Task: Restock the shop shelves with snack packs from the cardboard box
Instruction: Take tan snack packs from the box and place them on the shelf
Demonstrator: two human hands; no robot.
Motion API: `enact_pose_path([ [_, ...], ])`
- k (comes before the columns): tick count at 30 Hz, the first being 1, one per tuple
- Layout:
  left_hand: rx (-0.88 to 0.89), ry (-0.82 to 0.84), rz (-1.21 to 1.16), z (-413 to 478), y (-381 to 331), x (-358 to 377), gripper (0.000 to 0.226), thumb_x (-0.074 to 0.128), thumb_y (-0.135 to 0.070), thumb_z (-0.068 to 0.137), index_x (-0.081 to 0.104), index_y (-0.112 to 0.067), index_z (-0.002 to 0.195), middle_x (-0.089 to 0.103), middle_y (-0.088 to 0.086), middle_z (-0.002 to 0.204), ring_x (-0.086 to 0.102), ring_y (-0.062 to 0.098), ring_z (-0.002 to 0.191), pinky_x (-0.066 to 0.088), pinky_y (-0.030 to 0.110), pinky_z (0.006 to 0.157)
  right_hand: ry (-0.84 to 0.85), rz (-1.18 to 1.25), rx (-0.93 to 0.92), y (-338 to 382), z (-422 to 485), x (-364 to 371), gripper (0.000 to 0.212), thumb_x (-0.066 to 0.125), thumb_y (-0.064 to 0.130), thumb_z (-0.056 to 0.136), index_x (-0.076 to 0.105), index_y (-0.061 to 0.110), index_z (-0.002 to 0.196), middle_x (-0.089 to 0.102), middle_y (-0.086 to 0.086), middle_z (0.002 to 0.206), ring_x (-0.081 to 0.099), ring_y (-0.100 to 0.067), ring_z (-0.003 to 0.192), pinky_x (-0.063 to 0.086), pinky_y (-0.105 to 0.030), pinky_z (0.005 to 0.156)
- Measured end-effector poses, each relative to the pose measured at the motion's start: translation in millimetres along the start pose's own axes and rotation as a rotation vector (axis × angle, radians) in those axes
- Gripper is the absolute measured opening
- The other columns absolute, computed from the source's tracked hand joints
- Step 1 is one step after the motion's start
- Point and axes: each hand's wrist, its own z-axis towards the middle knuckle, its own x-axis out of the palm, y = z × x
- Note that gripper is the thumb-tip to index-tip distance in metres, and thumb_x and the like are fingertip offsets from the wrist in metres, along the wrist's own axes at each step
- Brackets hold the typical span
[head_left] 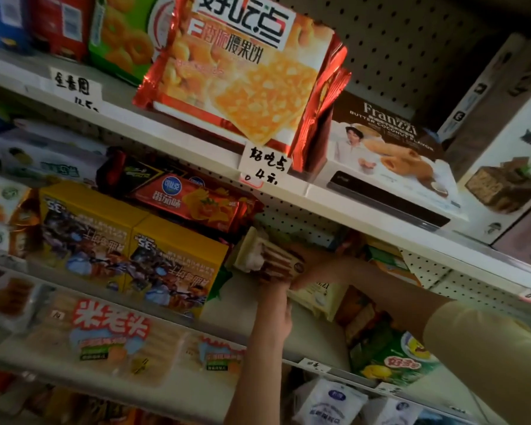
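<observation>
A cream and brown snack pack (259, 256) is tilted in the gap on the middle shelf (227, 311), just right of two yellow boxes (129, 256). My right hand (322, 266), reaching in from the right in a beige sleeve, grips the pack's near end. My left hand (273, 311) comes up from below, and its fingers hold the pack's underside. A pale cream pack (318, 299) lies flat under my right hand. The cardboard box is not in view.
The upper shelf (196, 148) carries a red-edged biscuit pack (242, 78), a Franzzi box (387, 161) and handwritten price tags. Green and orange packs (390, 354) sit right of the gap. Red chip bags (193, 200) lie on the yellow boxes. Pegboard backs the shelves.
</observation>
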Motion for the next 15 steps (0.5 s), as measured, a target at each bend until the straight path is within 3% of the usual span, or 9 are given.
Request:
enact_pose_path([
  [2, -0.011, -0.053, 0.041, 5, 0, 3, 0.037, 0.046, -0.010, 0.096, 0.047, -0.011, 0.133, 0.055, 0.008, 0.131, 0.052, 0.018, 0.107, 0.036, 0.030, 0.098, -0.009, -0.170, -0.020, 1, 6, 2, 0.090, 0.076, 0.031, 0.075, 0.022, 0.029, 0.147, 0.034, 0.001, 0.148, 0.035, -0.018, 0.134, 0.032, -0.037, 0.112],
  [4, -0.014, -0.102, 0.108, 10, 0, 3, 0.038, 0.047, -0.014, 0.097, 0.045, -0.013, 0.135, 0.053, 0.007, 0.131, 0.050, 0.021, 0.114, 0.036, 0.032, 0.103, 0.008, -0.217, -0.036, 3, 10, 4, 0.087, 0.074, 0.033, 0.077, 0.024, 0.027, 0.148, 0.034, 0.001, 0.148, 0.036, -0.019, 0.134, 0.033, -0.036, 0.111],
  [5, -0.007, -0.126, 0.154, 10, -1, 3, 0.033, 0.048, -0.015, 0.096, 0.049, -0.013, 0.129, 0.056, 0.007, 0.122, 0.052, 0.022, 0.110, 0.038, 0.033, 0.101, 0.012, -0.223, -0.046, 3, 12, 4, 0.085, 0.073, 0.033, 0.077, 0.025, 0.028, 0.147, 0.036, 0.001, 0.147, 0.037, -0.019, 0.132, 0.034, -0.037, 0.110],
  [7, 0.023, -0.175, 0.351, 14, -6, 1, 0.009, 0.049, -0.013, 0.095, 0.057, -0.016, 0.098, 0.056, 0.001, 0.090, 0.053, 0.018, 0.085, 0.043, 0.032, 0.086, -0.002, -0.238, -0.050, 2, 16, 4, 0.083, 0.072, 0.034, 0.076, 0.027, 0.030, 0.146, 0.037, 0.002, 0.145, 0.038, -0.018, 0.131, 0.036, -0.037, 0.108],
  [9, 0.041, -0.206, 0.469, 18, -11, 0, 0.024, 0.049, -0.012, 0.094, 0.049, -0.024, 0.073, 0.047, -0.007, 0.074, 0.050, 0.013, 0.076, 0.043, 0.032, 0.082, -0.012, -0.242, -0.062, 1, 17, 4, 0.078, 0.071, 0.030, 0.079, 0.029, 0.026, 0.145, 0.038, 0.002, 0.144, 0.039, -0.018, 0.130, 0.036, -0.031, 0.106],
  [13, 0.073, -0.228, 0.479, 19, -21, 0, 0.024, 0.050, -0.012, 0.092, 0.048, -0.021, 0.070, 0.047, -0.005, 0.072, 0.045, 0.007, 0.063, 0.043, 0.031, 0.080, -0.068, -0.248, -0.108, 2, 17, 3, 0.072, 0.070, 0.033, 0.083, 0.033, 0.022, 0.144, 0.041, 0.000, 0.144, 0.041, -0.017, 0.129, 0.033, -0.022, 0.101],
  [15, 0.086, -0.209, 0.458, 21, -23, 0, 0.019, 0.047, -0.011, 0.092, 0.050, -0.020, 0.075, 0.050, -0.001, 0.077, 0.049, 0.013, 0.071, 0.041, 0.031, 0.079, -0.079, -0.231, -0.127, 4, 16, 3, 0.071, 0.068, 0.035, 0.085, 0.033, 0.021, 0.145, 0.041, -0.001, 0.145, 0.041, -0.018, 0.130, 0.033, -0.024, 0.104],
])
